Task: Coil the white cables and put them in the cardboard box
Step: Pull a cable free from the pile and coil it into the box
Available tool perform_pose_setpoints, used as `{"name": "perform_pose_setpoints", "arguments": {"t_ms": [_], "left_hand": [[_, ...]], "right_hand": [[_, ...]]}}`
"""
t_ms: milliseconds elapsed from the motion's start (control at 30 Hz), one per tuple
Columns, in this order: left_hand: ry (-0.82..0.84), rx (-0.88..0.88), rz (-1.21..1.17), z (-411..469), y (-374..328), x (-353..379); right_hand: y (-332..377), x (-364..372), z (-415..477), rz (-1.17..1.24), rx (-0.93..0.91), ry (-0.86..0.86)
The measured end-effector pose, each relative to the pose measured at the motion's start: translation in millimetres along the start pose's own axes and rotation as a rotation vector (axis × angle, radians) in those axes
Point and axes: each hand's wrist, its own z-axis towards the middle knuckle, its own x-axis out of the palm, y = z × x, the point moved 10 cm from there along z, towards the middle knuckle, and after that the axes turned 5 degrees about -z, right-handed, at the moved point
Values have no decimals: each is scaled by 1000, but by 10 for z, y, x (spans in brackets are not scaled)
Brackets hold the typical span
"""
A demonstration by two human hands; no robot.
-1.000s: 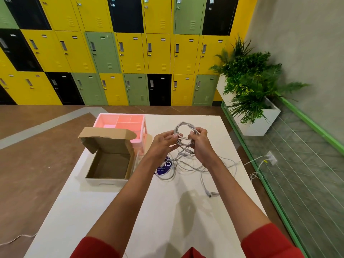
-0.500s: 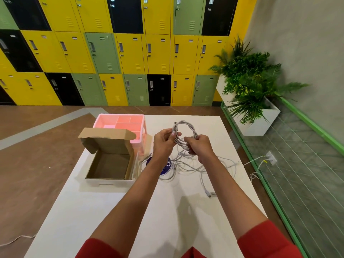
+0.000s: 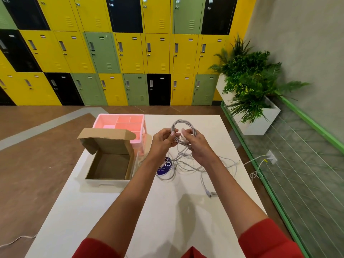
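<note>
White cable is the worry here: the left hand pinches one side of a small round coil of white cable between thumb and fingertips, above the white counter. The right hand curls its fingers round the other side of the loops. Strands drop from the coil into a loose tangle of more white cables on the counter just beneath, partly over a dark blue round sticker. Judging from that, the loops could spring open if either grip slackens before the end is secured. A swing toward the box could also drag or snag the tangle, since I cannot tell which strands belong to the held cable. One strand end lies at the counter's right edge and might slip off. As for containers, the open brown cardboard box, lid flap raised, sits at the counter's left edge, apart from the coil; nothing shows on its floor. Just behind it stands a pink plastic divided tray. One compartment seems to hold a small pale pink block, and the others look bare.
</note>
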Motion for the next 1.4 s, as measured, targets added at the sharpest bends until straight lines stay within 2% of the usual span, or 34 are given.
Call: {"name": "perform_pose_setpoints", "arguments": {"t_ms": [233, 400, 600, 733, 833, 967, 1167, 1400], "left_hand": [[-159, 111, -19, 11, -101, -158], [-248, 175, -68, 47, -223, -256], [-321, 142, -194, 62, -214, -363], [-314, 103, -317, 38, -171, -259], [-298, 64, -427, 11, -89, -139], [-251, 15, -486, -25, -19, 28], [-208, -27, -424, -66, 11, 56], [-79, -92, -413, -145, 126, 159]], "right_hand": [[83, -26, 11, -215, -6, 36], [109, -243, -19, -187, -56, -181], [201, -326, -32, -275, -33, -220], [167, -364, -30, -315, -19, -215], [85, -265, -40, -248, 9, -184], [40, -213, -42, -19, 5, -166], [-25, -120, -27, 198, -37, -92], [11, -254, -30, 211, -90, -207]]}}
